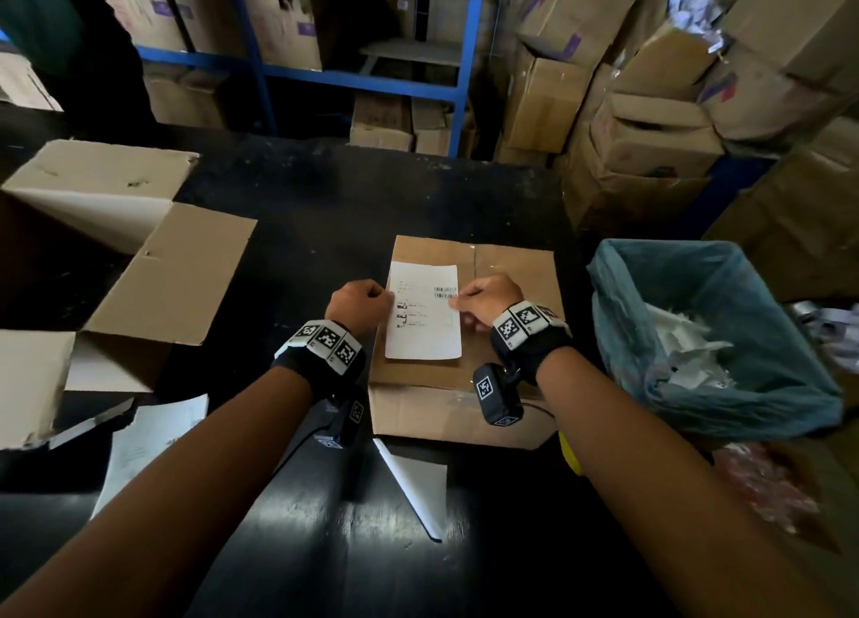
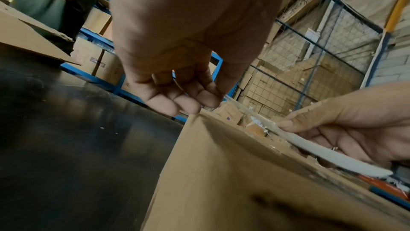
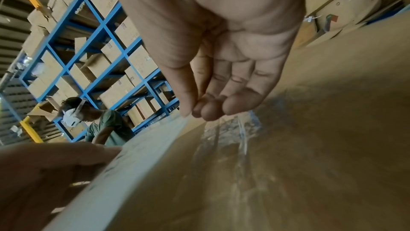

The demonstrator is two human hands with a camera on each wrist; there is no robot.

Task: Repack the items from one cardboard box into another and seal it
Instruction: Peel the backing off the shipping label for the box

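A closed, taped cardboard box [image 1: 511, 264] lies on the black table [image 1: 325, 199] in front of me. Just above its top I hold a white shipping label [image 1: 423, 320] with a barcode. My left hand [image 1: 388, 294] pinches the label's left edge and my right hand [image 1: 458, 299] pinches its right edge. In the left wrist view the label [image 2: 321, 152] is slightly bowed above the box top [image 2: 221, 173]. In the right wrist view my right thumb and fingertips [image 3: 199, 110] close on the label [image 3: 133, 164]. An open cardboard box [image 1: 176, 273] with spread flaps stands at the left.
A bin lined with a blue bag [image 1: 697, 329], holding crumpled white paper, stands at the right. A white strip [image 1: 413, 487] and loose papers [image 1: 148, 441] lie on the near table. Another person in a green shirt [image 3: 106, 126] works beyond. Blue shelving [image 1: 465, 59] and stacked boxes fill the background.
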